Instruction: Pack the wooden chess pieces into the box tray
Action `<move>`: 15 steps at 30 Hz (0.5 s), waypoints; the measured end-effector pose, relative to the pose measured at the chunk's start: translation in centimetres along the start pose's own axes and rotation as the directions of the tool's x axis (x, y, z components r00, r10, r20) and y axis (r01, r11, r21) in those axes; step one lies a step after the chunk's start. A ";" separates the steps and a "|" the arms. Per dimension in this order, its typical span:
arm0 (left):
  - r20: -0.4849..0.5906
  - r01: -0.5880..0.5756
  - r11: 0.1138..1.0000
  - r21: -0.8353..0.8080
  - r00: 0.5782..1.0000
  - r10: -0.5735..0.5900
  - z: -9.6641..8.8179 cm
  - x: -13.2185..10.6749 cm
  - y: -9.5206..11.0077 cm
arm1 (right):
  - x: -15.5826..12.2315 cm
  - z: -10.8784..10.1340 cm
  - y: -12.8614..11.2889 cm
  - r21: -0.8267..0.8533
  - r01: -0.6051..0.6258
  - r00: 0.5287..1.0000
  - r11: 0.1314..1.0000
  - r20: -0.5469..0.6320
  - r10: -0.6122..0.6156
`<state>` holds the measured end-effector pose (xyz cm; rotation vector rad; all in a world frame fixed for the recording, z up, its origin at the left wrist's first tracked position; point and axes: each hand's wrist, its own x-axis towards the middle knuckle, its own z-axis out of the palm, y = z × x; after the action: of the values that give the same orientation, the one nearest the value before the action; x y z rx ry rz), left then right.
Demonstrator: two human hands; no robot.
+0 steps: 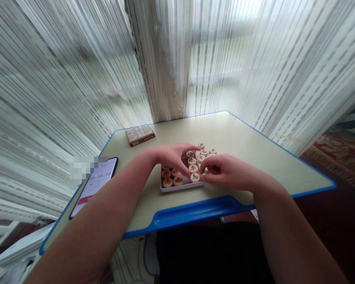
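A shallow white box (pixel 183 187) of Chinese chess pieces lies on the table. Red-marked pieces (pixel 167 182) fill its left side, and a column of black-marked pieces (pixel 194 177) runs along the right wall. My left hand (pixel 176 154) reaches over the box, thumb and forefinger spread around the upper black-marked pieces; its palm hides part of the box. At the box's right edge my right hand (pixel 220 169) is closed, thumb and curled fingertips close to the lower black-marked pieces. What it grips, if anything, is hidden. Several loose pieces (pixel 204 152) lie beyond it, partly covered.
A brown flat box (pixel 140 135) stands at the table's back left. A phone (pixel 94 187) showing a timer lies along the left edge. The table (pixel 272 165) has a blue rim and a blue front tray groove (pixel 195 209). Striped curtains (pixel 171 59) hang behind.
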<state>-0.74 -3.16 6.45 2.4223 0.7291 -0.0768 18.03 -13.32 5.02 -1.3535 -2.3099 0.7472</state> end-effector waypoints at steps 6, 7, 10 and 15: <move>-0.018 -0.007 0.999 0.036 1.000 0.008 0.2 0.2 -0.1 | 0.0 -0.1 -0.1 -0.004 0.001 1.000 1.000 -0.001 -0.001; -0.018 -0.001 1.000 0.030 1.000 0.002 0.2 0.2 -0.2 | 0.0 -0.1 0.0 -0.006 0.004 1.000 1.000 -0.001 -0.004; -0.013 -0.006 1.000 -0.024 1.000 0.006 0.1 0.1 -0.5 | -0.1 -0.1 0.0 -0.010 0.010 1.000 1.000 -0.001 -0.010; -0.027 0.007 0.994 -0.111 1.000 -0.010 0.1 0.2 -0.7 | -0.2 0.0 0.0 0.000 0.017 1.000 1.000 -0.002 -0.017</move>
<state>-0.91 -2.66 5.92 2.3184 0.7365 -0.0060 18.14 -13.45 5.03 -1.3325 -2.3165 0.7408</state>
